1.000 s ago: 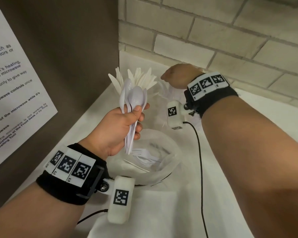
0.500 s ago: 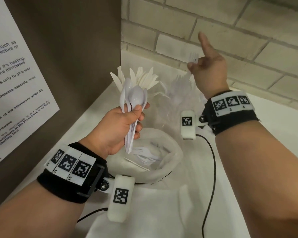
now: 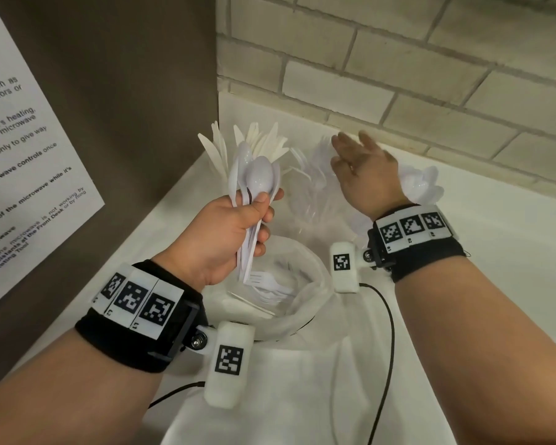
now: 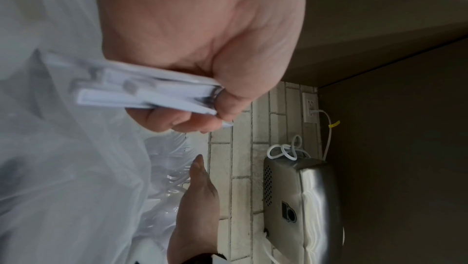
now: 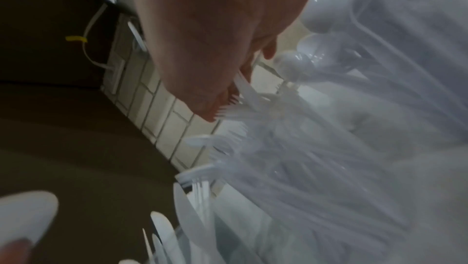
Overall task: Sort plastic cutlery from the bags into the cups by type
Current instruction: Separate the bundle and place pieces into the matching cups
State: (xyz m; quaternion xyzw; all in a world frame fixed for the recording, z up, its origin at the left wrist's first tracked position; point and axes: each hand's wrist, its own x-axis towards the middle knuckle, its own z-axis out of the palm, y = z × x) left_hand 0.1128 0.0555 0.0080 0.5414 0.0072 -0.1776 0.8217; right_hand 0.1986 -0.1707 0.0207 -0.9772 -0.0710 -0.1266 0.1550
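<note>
My left hand (image 3: 238,229) grips a bundle of white plastic spoons (image 3: 259,178) by the handles, bowls up, above an open clear bag (image 3: 305,303) that holds white forks (image 3: 267,284). The left wrist view shows the spoon handles (image 4: 142,94) clamped in the fist. My right hand (image 3: 357,162) is open, fingers spread flat over the clear cup of forks (image 3: 312,184). In the right wrist view its fingertips (image 5: 210,114) touch the fork tines (image 5: 230,112). A cup of knives (image 3: 254,146) stands at the back left. Spoons (image 3: 421,184) in another cup show behind my right wrist.
A brown panel with a printed notice (image 3: 23,175) closes the left side and a brick wall (image 3: 398,59) the back. Black cables (image 3: 389,332) run over the white counter (image 3: 511,252). The left wrist view shows a metal appliance (image 4: 303,208) and a wall outlet (image 4: 310,108).
My right hand rose from the cups towards the wall, then came back down and now lies flat over the forks. My left hand has kept the spoons in place.
</note>
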